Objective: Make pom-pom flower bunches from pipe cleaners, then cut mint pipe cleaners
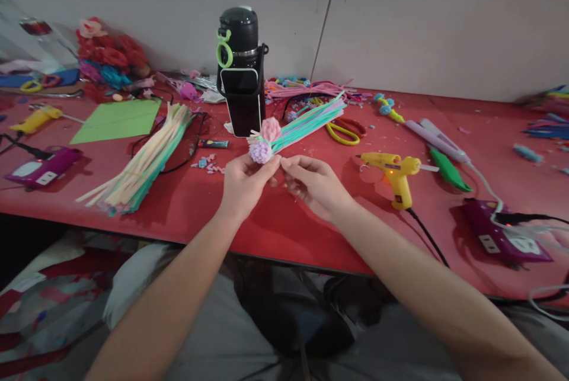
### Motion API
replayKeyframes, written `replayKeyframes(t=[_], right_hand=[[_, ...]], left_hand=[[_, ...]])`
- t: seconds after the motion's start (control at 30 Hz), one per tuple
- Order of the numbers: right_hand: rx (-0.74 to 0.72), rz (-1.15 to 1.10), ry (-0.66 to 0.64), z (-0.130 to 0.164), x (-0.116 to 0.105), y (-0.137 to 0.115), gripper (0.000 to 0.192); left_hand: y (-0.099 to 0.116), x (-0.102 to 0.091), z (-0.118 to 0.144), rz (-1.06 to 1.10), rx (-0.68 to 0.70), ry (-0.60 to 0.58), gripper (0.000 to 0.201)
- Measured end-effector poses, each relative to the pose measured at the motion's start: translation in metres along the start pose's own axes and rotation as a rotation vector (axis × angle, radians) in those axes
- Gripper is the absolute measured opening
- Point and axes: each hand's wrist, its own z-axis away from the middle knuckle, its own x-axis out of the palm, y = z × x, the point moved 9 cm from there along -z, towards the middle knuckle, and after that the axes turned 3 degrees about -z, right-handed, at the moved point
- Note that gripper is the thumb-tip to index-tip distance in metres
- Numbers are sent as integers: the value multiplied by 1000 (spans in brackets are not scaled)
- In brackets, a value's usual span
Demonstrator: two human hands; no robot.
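Okay, so our left grip [239, 185] and right grip [316, 185] are nearly tip to tip, both narrow, but we can't tell what's pinched in there, if anything. A lilac pom-pom [260, 151] sits right by our left fingertips, pink pom-pom [271, 130] just beyond it. Teal and lilac stems [313, 124] fan out past our right grip, and a yellow glue gun [398, 176] lies right of it on our red desk [284, 233].
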Motion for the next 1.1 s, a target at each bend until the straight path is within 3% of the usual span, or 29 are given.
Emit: replayKeyframes(t=[0.23,0.37,0.5,0.63,0.87,1.1], right_hand=[[-792,756,27,24,13,-57,15],[-979,961,-56,30,23,-63,18],[-921,937,-55,29,22,-65,18],[-710,701,14,26,10,-64,21],[-314,364,-68,6,2,-36,35],[-281,383,-146,2,5,-29,28]], left_hand=[[-16,9,1,281,-216,8,22],[-21,9,4,336,-309,18,20],[-22,12,6,375,-322,10,20],[-12,18,6,367,-201,-68,19],[7,2,0,10,14,-76,24],[33,-6,0,-277,144,-90,23]])
